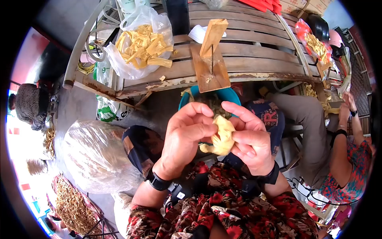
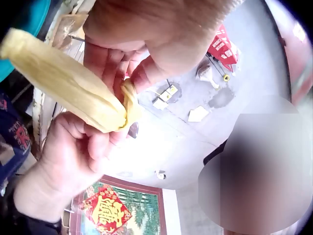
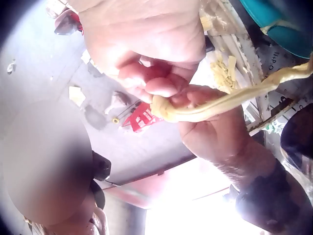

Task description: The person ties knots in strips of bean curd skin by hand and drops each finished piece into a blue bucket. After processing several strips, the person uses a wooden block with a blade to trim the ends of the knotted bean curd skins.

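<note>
A pale yellow, pliable strip point(image 1: 223, 137) is held in front of the chest, folded over on itself. My left hand point(image 1: 185, 137) pinches one side between thumb and fingers. From the other side my right hand point(image 1: 254, 145) pinches it too. In the left wrist view the strip point(image 2: 68, 81) looks broad and leaf-like, with a twisted fold at the fingertips. The right wrist view shows a narrow length of the strip point(image 3: 234, 104) trailing off to the right. Some fingertips are hidden behind it.
Beyond the hands, a teal bucket point(image 1: 235, 95) stands below a slatted bench point(image 1: 254, 49). On the bench are a wooden stand point(image 1: 215, 79) with a metal spike and a plastic bag point(image 1: 115, 59) of yellow strips. Another person point(image 1: 344, 159) sits at the right; a large plastic-wrapped bundle point(image 1: 97, 153) lies left.
</note>
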Available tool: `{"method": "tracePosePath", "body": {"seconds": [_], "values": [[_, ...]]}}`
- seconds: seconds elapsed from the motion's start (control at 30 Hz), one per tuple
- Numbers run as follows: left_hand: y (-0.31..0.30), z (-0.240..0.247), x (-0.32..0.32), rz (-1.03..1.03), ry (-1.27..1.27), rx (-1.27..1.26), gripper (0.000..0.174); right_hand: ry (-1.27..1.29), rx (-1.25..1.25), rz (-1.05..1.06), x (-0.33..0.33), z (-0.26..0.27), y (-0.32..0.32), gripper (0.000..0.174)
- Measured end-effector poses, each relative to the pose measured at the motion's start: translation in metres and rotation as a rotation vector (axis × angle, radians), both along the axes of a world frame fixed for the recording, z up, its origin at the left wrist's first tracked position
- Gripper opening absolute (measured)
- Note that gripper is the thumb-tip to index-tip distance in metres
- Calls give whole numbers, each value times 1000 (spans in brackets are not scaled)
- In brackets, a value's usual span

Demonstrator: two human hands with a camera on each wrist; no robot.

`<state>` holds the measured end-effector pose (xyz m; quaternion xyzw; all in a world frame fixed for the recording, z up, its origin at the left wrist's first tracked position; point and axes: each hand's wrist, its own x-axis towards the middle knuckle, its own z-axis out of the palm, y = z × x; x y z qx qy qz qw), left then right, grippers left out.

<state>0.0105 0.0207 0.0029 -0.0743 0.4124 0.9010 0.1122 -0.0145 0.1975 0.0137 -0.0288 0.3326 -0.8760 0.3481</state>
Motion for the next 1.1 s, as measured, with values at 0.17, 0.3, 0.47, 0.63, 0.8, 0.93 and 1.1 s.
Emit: {"method": "tracePosePath", "body": {"seconds": [0.17, 0.3, 0.47, 0.63, 0.8, 0.93, 1.1], "values": [[1, -6, 3, -145, -115, 13, 23, 309, 211, -18, -3, -5, 2, 62], [-5, -5, 2, -321, -110, 77, 36, 400, 291, -97, 4, 5, -8, 49], [-1, 6, 0, -282, -114, -86, 25, 651, 583, -169, 4, -4, -1, 14], [7, 5, 7, -234, 32, -403, 18, 909, 876, 57, -1, 8, 8, 19], [-25, 15, 12, -296, 342, -671, 33, 600, 627, 49, 7, 8, 19, 22], [-38, 1, 11, -120, 144, -594, 15, 449, 431, -6, 4, 5, 20, 24], [-38, 3, 2, -89, 256, -699, 13, 426, 671, 79, -29, 5, 28, 60]]}}
